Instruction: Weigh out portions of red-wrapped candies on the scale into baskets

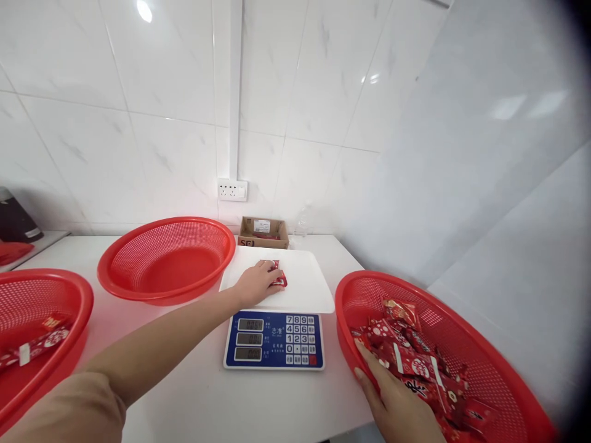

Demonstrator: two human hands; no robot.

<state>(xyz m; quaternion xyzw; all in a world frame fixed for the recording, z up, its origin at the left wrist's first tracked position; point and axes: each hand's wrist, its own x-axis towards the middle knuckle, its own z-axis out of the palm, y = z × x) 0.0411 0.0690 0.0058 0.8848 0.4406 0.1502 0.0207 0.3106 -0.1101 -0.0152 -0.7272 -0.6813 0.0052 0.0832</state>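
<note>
My left hand point(259, 284) reaches over the white pan point(302, 292) of a digital scale, its fingers closed round a small red snack packet point(281, 280) that is partly hidden. Below the pan is the scale's blue panel point(276, 357), with three number displays and a keypad. At the right, my right hand point(392, 394) is closed on the near left rim of a red plastic basket point(489, 332). Several red snack packets point(415, 363) lie heaped inside that basket, right by the fingers.
A second red basket point(166, 294) stands left of the scale. Another red basket point(83, 295) at the far left holds a few packets. Behind the scale are a small cardboard box point(249, 240) and a clear plastic item point(302, 221). A tiled wall point(166, 166) bounds the table.
</note>
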